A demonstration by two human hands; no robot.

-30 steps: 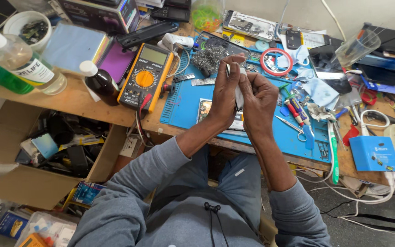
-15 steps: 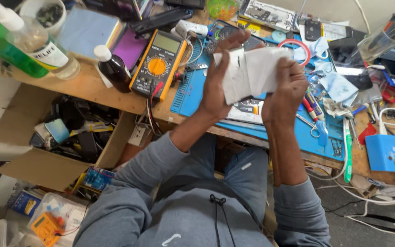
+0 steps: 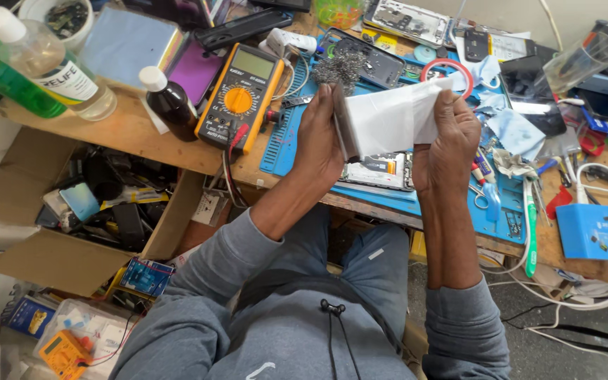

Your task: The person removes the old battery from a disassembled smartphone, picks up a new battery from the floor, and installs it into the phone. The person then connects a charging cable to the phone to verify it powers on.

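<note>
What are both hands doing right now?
Left hand: closed, gripping one end of the white plastic sheet.
Right hand: closed, pinching the sheet's other end.

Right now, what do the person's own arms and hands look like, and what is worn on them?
Both arms wear long grey sleeves of a soft sweatshirt, pushed up so that the forearms are bare. The left sleeve bunches in folds near the elbow; the right sleeve ends in a ribbed cuff. The left hand and the right hand are bare: no gloves, and no ring or watch shows.
</note>
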